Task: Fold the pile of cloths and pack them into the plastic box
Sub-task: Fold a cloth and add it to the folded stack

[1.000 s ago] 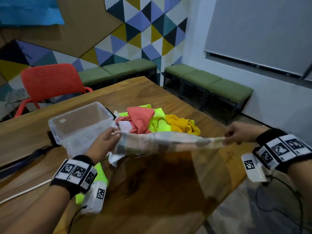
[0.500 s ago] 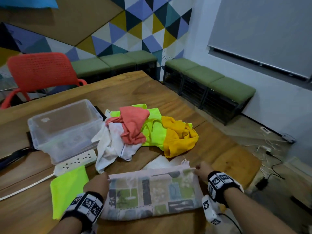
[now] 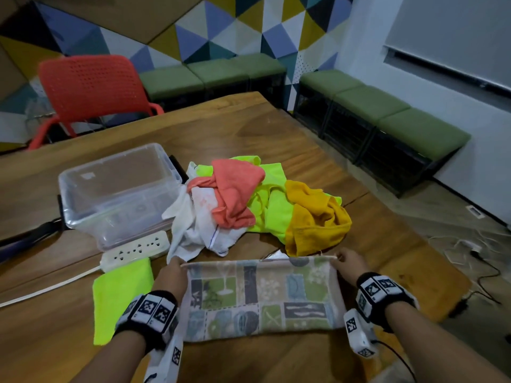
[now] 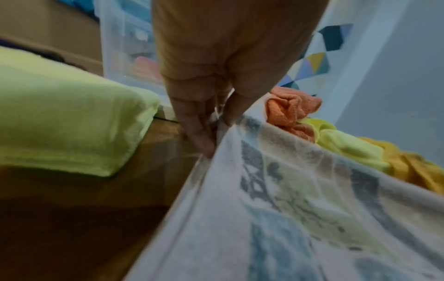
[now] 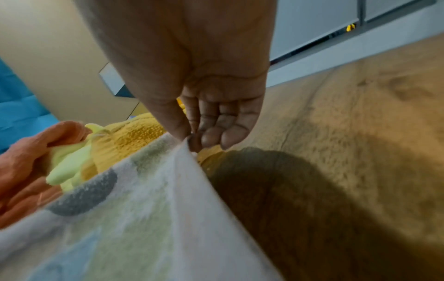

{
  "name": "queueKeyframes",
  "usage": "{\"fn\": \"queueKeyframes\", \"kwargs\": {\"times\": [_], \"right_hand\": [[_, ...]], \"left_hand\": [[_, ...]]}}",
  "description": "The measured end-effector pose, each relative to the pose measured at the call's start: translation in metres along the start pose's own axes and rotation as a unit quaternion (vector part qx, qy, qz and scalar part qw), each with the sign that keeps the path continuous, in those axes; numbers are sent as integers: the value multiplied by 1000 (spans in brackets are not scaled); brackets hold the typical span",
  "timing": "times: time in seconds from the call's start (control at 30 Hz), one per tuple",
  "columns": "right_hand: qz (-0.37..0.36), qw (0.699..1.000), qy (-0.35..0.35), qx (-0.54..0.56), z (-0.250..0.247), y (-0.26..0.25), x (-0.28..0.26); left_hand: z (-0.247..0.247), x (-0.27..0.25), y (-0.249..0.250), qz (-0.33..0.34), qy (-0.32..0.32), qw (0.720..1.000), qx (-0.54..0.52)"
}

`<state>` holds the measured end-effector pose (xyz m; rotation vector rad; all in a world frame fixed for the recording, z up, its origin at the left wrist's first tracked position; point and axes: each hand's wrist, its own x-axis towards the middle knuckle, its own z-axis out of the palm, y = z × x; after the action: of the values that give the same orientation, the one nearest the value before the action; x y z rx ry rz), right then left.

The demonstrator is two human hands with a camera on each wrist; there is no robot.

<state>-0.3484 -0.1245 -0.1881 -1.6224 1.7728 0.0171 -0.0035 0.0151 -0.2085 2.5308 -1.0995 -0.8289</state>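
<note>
A patterned cloth point(image 3: 260, 297) with green, blue and grey squares lies spread on the wooden table point(image 3: 249, 128) near its front edge. My left hand point(image 3: 172, 275) pinches its far left corner, and my right hand point(image 3: 347, 262) pinches its far right corner. The wrist views show the pinches close up: left hand point(image 4: 211, 129) on the patterned cloth point(image 4: 300, 199), right hand point(image 5: 192, 136) on the patterned cloth point(image 5: 134, 209). Behind lies the pile of cloths point(image 3: 249, 205): white, coral, neon yellow and mustard. The clear plastic box point(image 3: 119, 194) stands at the left, nothing visible inside.
A folded neon-green cloth point(image 3: 119, 297) lies left of my left hand. A white power strip point(image 3: 135, 250) with its cable sits in front of the box. A red chair point(image 3: 91, 89) stands behind the table. Green benches point(image 3: 387, 117) line the wall on the right.
The patterned cloth, held stretched in the air a second ago, has been brought down and laid flat on the table. Both hands keep their corners and came closer to me.
</note>
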Motion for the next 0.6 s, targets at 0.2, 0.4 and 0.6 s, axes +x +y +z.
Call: {"fn": "queueKeyframes", "kwargs": {"times": [0.2, 0.4, 0.6], "right_hand": [[3, 993, 16, 119, 12, 3, 8], [85, 964, -98, 230, 14, 12, -4], [80, 964, -31, 252, 15, 14, -5]], "left_hand": [[12, -6, -5, -54, -28, 996, -68], [19, -34, -13, -75, -17, 990, -121], [24, -42, -12, -63, 60, 980, -179]]}}
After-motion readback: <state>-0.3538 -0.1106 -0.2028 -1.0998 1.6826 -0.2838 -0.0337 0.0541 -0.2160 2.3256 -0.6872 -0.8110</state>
